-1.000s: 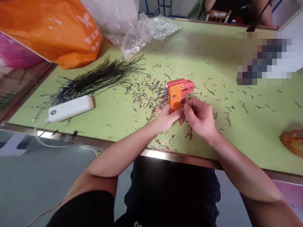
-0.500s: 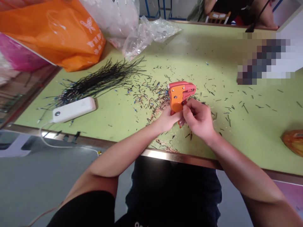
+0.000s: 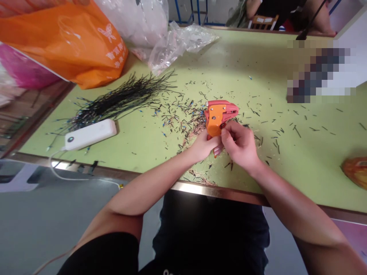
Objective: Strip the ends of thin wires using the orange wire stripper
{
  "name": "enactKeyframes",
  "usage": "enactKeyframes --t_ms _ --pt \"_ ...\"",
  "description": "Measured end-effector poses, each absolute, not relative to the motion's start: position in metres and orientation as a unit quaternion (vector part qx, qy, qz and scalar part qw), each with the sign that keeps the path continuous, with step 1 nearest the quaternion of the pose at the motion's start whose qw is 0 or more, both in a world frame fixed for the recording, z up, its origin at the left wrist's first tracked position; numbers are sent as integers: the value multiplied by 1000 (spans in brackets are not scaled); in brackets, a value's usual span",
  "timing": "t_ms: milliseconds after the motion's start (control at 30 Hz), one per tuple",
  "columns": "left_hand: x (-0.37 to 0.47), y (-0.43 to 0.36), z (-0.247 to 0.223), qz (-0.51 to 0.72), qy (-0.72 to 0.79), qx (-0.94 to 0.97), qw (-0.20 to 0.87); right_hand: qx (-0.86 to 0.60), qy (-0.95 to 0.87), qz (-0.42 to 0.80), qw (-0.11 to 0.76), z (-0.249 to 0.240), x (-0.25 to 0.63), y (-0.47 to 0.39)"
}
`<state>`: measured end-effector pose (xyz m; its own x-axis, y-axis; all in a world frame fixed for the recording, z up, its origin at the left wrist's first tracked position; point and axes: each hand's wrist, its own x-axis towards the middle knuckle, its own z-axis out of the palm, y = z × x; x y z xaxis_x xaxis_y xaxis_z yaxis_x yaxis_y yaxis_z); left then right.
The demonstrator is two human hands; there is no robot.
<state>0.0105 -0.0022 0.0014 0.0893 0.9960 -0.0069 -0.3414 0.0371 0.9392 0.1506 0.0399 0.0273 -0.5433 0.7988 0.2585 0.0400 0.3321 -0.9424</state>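
Bags occupied the far left corner of the desk [image 3: 137,152]: a pink bag [image 3: 25,70] at the outer side, partly behind a large orange bag [image 3: 63,46] with white print. Nearer the front left corner, a white power bank [image 3: 91,134] lay beside the lower end of a bundle of thin black wires [image 3: 120,95], and a white cable [image 3: 77,178] ran from it over the front edge. The wires slanted toward the desk's middle, and crumpled clear plastic [image 3: 172,46] lay beyond them at the far edge. Dark clippings [image 3: 177,118] were scattered across the middle, with copper-coloured strands [image 3: 200,178] by the front edge. The left hand [image 3: 204,146] was wrapped around the handle of an orange and red tool [image 3: 216,119], which was held over the desk, near the front edge, its head uppermost. Just beside the handle, the right hand [image 3: 241,145] had its thumb and bent fingers pinched together; what lay between them was too small to tell. Past the far edge sat a person [image 3: 286,13] in dark clothing. A pixelated patch [image 3: 315,74] covered something toward the far right corner, and an amber-coloured bundle [image 3: 356,172] lay at the right, nearer the front edge
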Motion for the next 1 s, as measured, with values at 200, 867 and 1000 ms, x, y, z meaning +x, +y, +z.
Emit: enactKeyframes --t_ms 200,867,1000 --pt "12 -1 -4 561 384 387 623 -282 -727 494 383 24 151 39" --pt "-19 7 -5 485 257 384 742 -277 -856 116 420 41 184 95" --pt "-20 8 -7 488 270 397 729 -294 -868 67 395 40 185 95"
